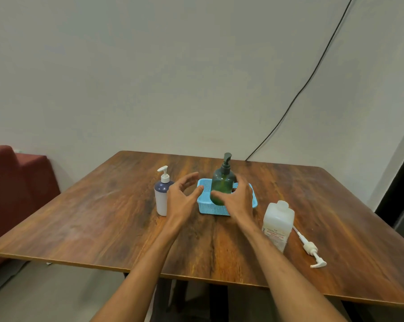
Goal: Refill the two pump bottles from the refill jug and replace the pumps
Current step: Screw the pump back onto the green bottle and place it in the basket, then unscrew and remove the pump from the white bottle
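Observation:
A green pump bottle (222, 182) with a dark pump stands upright in a light blue basket (208, 209). My right hand (239, 199) is open around the bottle's right side, its fingers spread and close to the glass; contact is unclear. My left hand (182, 197) hovers open between the basket and a white bottle (162, 196) with a dark shoulder and a white pump. The translucent refill jug (278, 223) stands at the right, capless. A loose white pump (312, 251) lies on the table beside it.
The wooden table (103, 217) stands against a pale wall. A black cable (312, 75) runs down the wall to the table's back edge. A dark red seat (15, 182) is at the left.

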The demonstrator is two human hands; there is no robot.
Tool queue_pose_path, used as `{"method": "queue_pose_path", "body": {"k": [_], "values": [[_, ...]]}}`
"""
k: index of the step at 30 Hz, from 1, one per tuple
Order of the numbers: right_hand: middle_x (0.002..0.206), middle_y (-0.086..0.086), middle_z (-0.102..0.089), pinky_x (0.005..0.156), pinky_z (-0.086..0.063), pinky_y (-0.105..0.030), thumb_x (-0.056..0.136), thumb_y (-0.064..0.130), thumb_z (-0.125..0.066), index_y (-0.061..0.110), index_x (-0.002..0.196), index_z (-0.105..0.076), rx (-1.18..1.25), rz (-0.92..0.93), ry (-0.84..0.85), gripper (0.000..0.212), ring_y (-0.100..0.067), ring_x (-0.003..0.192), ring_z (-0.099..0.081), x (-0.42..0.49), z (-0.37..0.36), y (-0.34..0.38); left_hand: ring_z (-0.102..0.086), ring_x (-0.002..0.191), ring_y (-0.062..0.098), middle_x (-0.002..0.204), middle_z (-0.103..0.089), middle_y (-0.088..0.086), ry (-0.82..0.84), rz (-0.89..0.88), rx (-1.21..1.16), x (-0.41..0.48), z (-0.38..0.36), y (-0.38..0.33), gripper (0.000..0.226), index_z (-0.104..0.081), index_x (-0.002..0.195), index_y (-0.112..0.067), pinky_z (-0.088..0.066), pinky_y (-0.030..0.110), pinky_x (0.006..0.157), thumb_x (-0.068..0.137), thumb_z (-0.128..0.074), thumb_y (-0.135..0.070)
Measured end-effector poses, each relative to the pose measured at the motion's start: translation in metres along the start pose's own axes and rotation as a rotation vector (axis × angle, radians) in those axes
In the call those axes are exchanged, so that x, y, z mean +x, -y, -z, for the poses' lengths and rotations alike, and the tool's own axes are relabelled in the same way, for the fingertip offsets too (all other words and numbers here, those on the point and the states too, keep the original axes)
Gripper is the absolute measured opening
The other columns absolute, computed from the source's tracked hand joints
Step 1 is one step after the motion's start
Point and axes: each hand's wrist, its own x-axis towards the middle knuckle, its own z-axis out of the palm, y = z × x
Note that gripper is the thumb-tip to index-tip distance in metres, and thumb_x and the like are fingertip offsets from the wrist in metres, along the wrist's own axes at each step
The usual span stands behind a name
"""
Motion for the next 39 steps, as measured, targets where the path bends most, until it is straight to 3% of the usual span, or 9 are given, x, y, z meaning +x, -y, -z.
{"method": "queue_pose_path", "body": {"k": [10,17,28,33,39], "values": [[0.115,-0.003,-0.061,0.088,-0.051,-0.031,0.064,0.017,-0.09,0.014,0.124,-0.053,-0.041,-0.121,0.075,0.071,-0.016,0.097,-0.058,0.055,-0.045,-0.027,-0.066,0.106,0.003,0.111,-0.069,-0.018,-0.025,0.032,0.053,0.03,-0.012,0.034,0.032,-0.068,0.119,-0.021,-0.057,0.026,0.088,0.089,-0.072,-0.014],[0.115,-0.004,-0.061,0.087,-0.05,-0.034,0.059,0.014,-0.092,0.017,0.116,-0.053,-0.145,-0.19,0.204,0.069,-0.023,0.108,-0.057,0.068,-0.063,-0.058,-0.066,0.105,0.003,0.112,-0.069,-0.012,-0.021,0.05,0.05,0.035,-0.011,0.053,0.032,-0.067,0.12,-0.018,-0.055,0.017,0.084,0.089,-0.07,-0.009],[0.128,-0.006,-0.057,0.09,-0.048,-0.033,0.063,0.015,-0.092,0.016,0.131,-0.047,-0.18,-0.201,0.307,0.082,-0.024,0.115,-0.055,0.072,-0.06,-0.056,-0.065,0.107,0.005,0.117,-0.068,-0.009,-0.005,0.086,0.069,0.029,-0.008,0.062,0.032,-0.066,0.121,-0.017,-0.056,0.021,0.088,0.091,-0.067,-0.008],[0.136,-0.008,-0.055,0.095,-0.049,-0.037,0.068,0.014,-0.09,0.015,0.139,-0.043,-0.145,-0.203,0.257,0.086,-0.025,0.122,-0.053,0.059,-0.05,-0.046,-0.066,0.102,0.002,0.108,-0.067,-0.017,-0.018,0.09,0.064,0.024,-0.003,0.05,0.03,-0.067,0.115,-0.023,-0.055,0.017,0.082,0.09,-0.068,-0.007],[0.143,-0.004,-0.05,0.107,-0.04,-0.032,0.083,0.012,-0.078,0.014,0.143,-0.044,-0.126,-0.056,0.035,0.07,-0.022,0.133,-0.046,0.013,-0.037,-0.025,-0.065,0.106,0.007,0.116,-0.068,-0.007,-0.046,0.086,0.106,0.009,0.01,0.042,0.031,-0.066,0.119,-0.017,-0.054,0.014,0.08,0.09,-0.069,-0.009]]}}
